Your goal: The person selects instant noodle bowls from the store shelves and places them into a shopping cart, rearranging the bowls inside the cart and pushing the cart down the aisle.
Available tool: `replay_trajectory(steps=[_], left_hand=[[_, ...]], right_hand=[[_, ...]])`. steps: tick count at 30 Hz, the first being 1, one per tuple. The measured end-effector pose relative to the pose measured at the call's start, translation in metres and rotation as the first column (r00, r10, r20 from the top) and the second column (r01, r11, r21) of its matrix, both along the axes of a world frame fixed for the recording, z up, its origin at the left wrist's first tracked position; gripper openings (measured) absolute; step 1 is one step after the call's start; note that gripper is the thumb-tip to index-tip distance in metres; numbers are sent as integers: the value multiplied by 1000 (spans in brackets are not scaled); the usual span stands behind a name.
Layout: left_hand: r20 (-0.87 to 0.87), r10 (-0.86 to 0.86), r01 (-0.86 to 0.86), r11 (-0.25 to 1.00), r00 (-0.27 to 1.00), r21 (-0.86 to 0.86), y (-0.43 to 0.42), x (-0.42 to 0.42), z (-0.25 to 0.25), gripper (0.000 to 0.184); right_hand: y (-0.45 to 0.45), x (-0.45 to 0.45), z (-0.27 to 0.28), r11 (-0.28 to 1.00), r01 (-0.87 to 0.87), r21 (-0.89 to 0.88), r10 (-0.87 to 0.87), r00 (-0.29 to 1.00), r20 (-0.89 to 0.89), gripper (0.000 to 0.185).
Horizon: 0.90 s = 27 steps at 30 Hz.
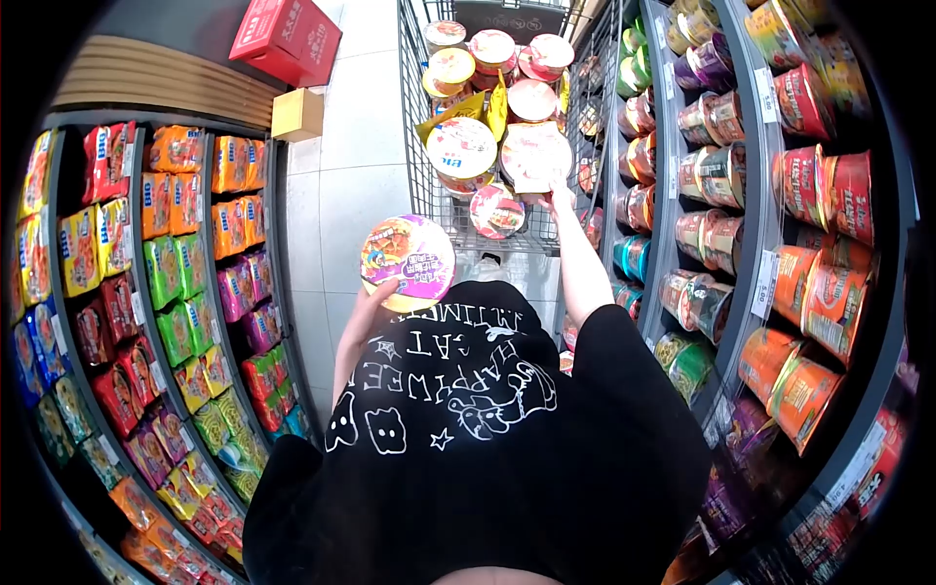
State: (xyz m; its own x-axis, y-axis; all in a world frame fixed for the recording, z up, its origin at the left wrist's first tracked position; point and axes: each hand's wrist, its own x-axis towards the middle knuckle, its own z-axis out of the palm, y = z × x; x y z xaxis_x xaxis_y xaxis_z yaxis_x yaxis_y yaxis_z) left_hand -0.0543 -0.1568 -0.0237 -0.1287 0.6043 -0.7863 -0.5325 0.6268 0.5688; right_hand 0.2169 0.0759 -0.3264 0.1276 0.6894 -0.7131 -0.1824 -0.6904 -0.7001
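Note:
My left hand holds a round noodle tub with a purple and yellow lid in front of my black shirt, its thumb over the lid's lower edge. At the near right of the cart, my right hand is closed at the lower edge of a tub with a pale lid; most of its fingers are hidden. Left of that tub sits a large white-lidded tub. A smaller red and green tub lies at the cart's near end.
The wire shopping cart holds several more tubs and yellow packets. Shelves of noodle packets stand on the left, and shelves of noodle tubs on the right. A red box and a small yellow box are at the upper left.

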Motion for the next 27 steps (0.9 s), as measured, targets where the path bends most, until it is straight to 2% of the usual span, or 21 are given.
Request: replay_trajectory(steps=[1, 2, 3, 4, 5, 6, 8, 10, 11, 12, 14, 15, 16, 18, 21, 24, 25, 26, 27], left_hand=[[13, 28, -28, 999, 1000, 26, 3, 3, 5, 58], [27, 56, -57, 997, 998, 50, 5, 5, 8, 57], [30, 62, -64, 997, 998, 49, 5, 6, 8, 57], [50, 84, -87, 994, 995, 63, 6, 6, 8, 56], [71, 103, -108, 991, 992, 77, 7, 6, 7, 55], [74, 104, -110, 991, 992, 78, 8, 5, 6, 55], [86, 114, -123, 987, 990, 100, 8, 4, 2, 54], [105, 111, -119, 991, 988, 66, 9, 1, 0, 54], [109, 103, -112, 991, 989, 75, 10, 2, 1, 54], [112, 95, -105, 991, 989, 84, 10, 3, 1, 54], [101, 92, -100, 992, 991, 79, 8, 1, -4, 55], [72, 69, -75, 994, 995, 79, 7, 1, -7, 55], [43, 48, -52, 996, 998, 79, 6, 0, -10, 56], [28, 48, -50, 995, 998, 82, 4, -2, -11, 57], [62, 63, -68, 994, 996, 85, 3, 5, -8, 57], [95, 42, -50, 995, 995, 87, 8, 6, -10, 58], [29, 4, -7, 996, 1000, 87, 9, 5, -16, 59], [32, 5, -8, 996, 999, 88, 12, 2, -26, 59], [-31, -93, 95, 994, 995, 61, 16, -3, -38, 63]], right_hand=[[-3, -3, 9, 985, 93, 142, -88, 995, -44, 34], [-3, -4, 26, 986, 85, 143, -80, 996, -41, 34], [0, -4, 53, 985, -21, 170, -16, 977, 214, 31], [4, -7, 91, 978, -154, 142, 79, 899, 431, 26], [9, -10, 132, 962, -262, 74, 160, 763, 627, 22], [26, 9, 78, 927, -363, 98, 182, 661, 728, 26], [42, 4, 118, 830, -556, -38, 268, 339, 902, 27], [59, -9, 144, 740, -663, -109, 317, 201, 927, 27], [72, -19, 144, 716, -668, -204, 370, 115, 922, 25], [79, -28, 144, 664, -693, -281, 360, -33, 932, 21], [92, -40, 136, 570, -769, -289, 255, -169, 952, 19], [100, -48, 137, 574, -745, -341, 319, -180, 930, 20], [107, -57, 136, 563, -720, -406, 341, -246, 907, 21], [120, -64, 117, 606, -679, -414, 342, -247, 906, 21], [120, -59, 123, 614, -695, -375, 310, -224, 924, 21], [98, -38, 128, 577, -675, -459, 379, -277, 883, 22], [87, -36, 132, 605, -665, -438, 352, -270, 896, 19], [81, -32, 135, 570, -695, -439, 391, -241, 888, 24], [71, -29, 136, 619, -692, -373, 309, -222, 925, 30]])
